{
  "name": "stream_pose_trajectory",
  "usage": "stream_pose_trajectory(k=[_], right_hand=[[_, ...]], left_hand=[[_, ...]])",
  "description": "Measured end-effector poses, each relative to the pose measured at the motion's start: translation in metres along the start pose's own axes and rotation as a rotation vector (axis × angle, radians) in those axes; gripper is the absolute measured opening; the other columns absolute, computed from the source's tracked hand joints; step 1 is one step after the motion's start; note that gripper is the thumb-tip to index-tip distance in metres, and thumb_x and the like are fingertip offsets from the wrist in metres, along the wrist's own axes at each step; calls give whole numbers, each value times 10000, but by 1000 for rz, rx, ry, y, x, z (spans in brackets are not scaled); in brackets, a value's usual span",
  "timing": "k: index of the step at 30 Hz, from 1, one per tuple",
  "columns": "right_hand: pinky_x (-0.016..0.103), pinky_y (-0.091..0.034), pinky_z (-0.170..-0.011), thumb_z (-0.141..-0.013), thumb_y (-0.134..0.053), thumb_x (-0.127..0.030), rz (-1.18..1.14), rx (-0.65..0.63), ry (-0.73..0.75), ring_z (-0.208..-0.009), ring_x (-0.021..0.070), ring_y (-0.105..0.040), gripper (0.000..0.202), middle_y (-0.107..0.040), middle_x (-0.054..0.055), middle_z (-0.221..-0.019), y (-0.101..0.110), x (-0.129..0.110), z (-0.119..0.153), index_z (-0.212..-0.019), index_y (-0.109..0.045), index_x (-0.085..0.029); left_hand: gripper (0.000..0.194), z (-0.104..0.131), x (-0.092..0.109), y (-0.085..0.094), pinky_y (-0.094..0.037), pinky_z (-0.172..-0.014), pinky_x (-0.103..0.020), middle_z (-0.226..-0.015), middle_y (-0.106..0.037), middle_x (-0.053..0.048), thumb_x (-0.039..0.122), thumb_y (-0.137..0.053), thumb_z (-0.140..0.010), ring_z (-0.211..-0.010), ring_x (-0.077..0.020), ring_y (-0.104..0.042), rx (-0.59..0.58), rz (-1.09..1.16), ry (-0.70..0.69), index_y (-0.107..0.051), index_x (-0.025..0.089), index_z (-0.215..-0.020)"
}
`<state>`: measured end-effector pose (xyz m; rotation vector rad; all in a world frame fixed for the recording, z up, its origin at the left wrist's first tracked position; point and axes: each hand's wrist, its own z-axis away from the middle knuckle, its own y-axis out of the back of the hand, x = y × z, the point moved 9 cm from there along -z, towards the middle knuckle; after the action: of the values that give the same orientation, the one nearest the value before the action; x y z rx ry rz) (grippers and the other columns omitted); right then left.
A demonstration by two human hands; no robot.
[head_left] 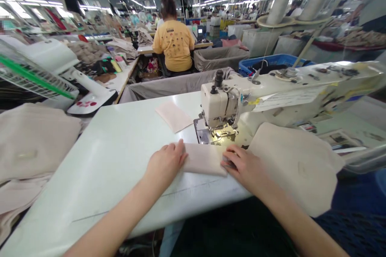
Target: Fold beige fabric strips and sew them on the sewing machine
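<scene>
A folded strip of pale beige fabric (pixel 202 159) lies on the white table in front of the sewing machine (pixel 220 102). My left hand (pixel 166 163) grips its left end, fingers closed with the thumb side against the cloth. At the other end, my right hand (pixel 245 165) pinches the edge of the same fabric. The lit needle plate (pixel 224 133) is just beyond the strip. Behind my left hand rests a separate small fabric piece (pixel 174 116). A larger beige fabric panel (pixel 294 164) hangs over the table edge beside my right forearm.
Stacked beige fabric (pixel 33 140) sits at the left by a white fan (pixel 57 64). Thread cones (pixel 280 6) stand above the machine. A blue basket (pixel 271 63) and a cloth-lined bin (pixel 171 84) are behind the table. Further back, a person in a yellow shirt (pixel 174 44) sits facing away.
</scene>
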<state>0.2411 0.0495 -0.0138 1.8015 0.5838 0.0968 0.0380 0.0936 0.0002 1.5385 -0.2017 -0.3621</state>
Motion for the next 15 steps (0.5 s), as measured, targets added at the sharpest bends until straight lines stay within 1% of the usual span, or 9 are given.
stream_pose_trajectory(k=[2,4,6,7,9,10,12,15], right_hand=[[300,-519,-680,-959,-631,-262,1,-10,8,-913,226,-666,72,-657,94,-1172,0,-8,-2,-972,-653,-195],[306,-528,-685,-945,-659,-253,-1,-44,23,-924,238,-664,81,-665,101,-1151,-3,-15,-2,-984,-646,-184],[313,-535,-699,-941,-665,-244,-6,-75,37,-932,246,-659,95,-674,103,-1118,-5,-19,-2,-1006,-643,-178],[315,-537,-710,-944,-659,-239,-9,-81,41,-945,249,-656,92,-674,106,-1123,-5,-19,-2,-1010,-643,-177],[316,-540,-727,-954,-641,-238,-18,-83,41,-962,248,-650,82,-669,110,-1152,-6,-19,-2,-1009,-643,-178],[315,-540,-732,-959,-633,-241,-27,-80,37,-965,245,-649,80,-667,110,-1163,-7,-18,-2,-1008,-644,-179],[309,-541,-731,-967,-621,-252,-50,-69,21,-960,237,-651,85,-669,105,-1167,-9,-16,-3,-1009,-647,-182],[301,-544,-723,-975,-605,-262,-88,-43,6,-957,229,-660,101,-672,104,-1177,-10,-15,-5,-1028,-652,-191]], left_hand=[[348,-18,9,5,-550,-755,-379,-980,-679,-153,377,-484,-1013,-897,-291,-670,5,-8,15,-578,136,-1246],[361,-37,20,5,-531,-865,-434,-1117,-655,-188,428,-506,-1003,-1047,-325,-639,30,-11,-31,-589,144,-1210],[399,-58,25,2,-456,-1016,-533,-1341,-562,-210,454,-528,-990,-1268,-365,-521,71,28,-96,-561,169,-1268],[415,-67,27,0,-399,-1073,-580,-1434,-498,-198,456,-530,-989,-1356,-374,-439,75,61,-137,-539,191,-1307],[416,-85,31,-6,-310,-1132,-634,-1527,-412,-155,444,-520,-993,-1447,-371,-314,53,135,-237,-519,224,-1346],[407,-92,33,-9,-284,-1143,-647,-1534,-406,-140,431,-511,-996,-1459,-367,-295,35,168,-283,-521,231,-1350],[400,-104,35,-12,-253,-1157,-653,-1509,-441,-126,408,-500,-996,-1440,-355,-333,10,222,-353,-528,236,-1357],[407,-117,35,-11,-224,-1172,-636,-1454,-504,-108,388,-505,-980,-1373,-324,-424,6,275,-393,-531,253,-1363]])
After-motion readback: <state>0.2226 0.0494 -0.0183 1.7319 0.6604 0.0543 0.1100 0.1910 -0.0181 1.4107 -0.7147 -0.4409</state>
